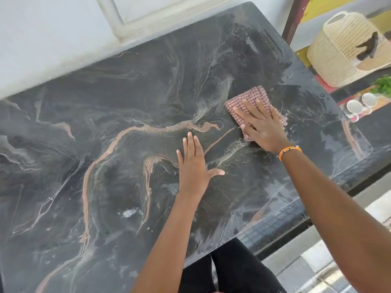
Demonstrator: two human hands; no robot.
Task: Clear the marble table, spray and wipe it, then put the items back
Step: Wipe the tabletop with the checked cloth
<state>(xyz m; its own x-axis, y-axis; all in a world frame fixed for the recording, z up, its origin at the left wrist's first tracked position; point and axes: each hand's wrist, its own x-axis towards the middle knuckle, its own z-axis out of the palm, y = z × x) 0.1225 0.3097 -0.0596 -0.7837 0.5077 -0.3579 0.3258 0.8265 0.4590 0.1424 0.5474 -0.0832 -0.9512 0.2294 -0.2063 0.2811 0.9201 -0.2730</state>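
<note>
Marble table (88,157), the big dark slab with pinkish-tan and white veins swirling across it, is filling nearly the whole view and is sitting pushed up against a pale wall (42,39), with nothing resting on it but two hands and a cloth. Wet streaks and small droplets are shining on the stone, thickest along the right side and the near edge, and one whitish patch is sitting low and left of centre. Beyond the table's far right corner, a cream woven basket (338,51) is standing on a lower surface, and nearer the camera two small white round dishes (361,103) are lying side by side next to a sprig of green leaves (384,85). Over to the right hand (261,125) now: it is lying flat, fingers spread, pressing down on a folded pink-and-white checked cloth (251,100) toward the right side of the tabletop, and an orange beaded bracelet (288,150) is circling that wrist. The left hand (193,163) is resting palm down on the bare marble near the middle, fingers together and thumb stuck out, gripping nothing, sitting well clear of the cloth. Dark trousers are showing below the near edge.
</note>
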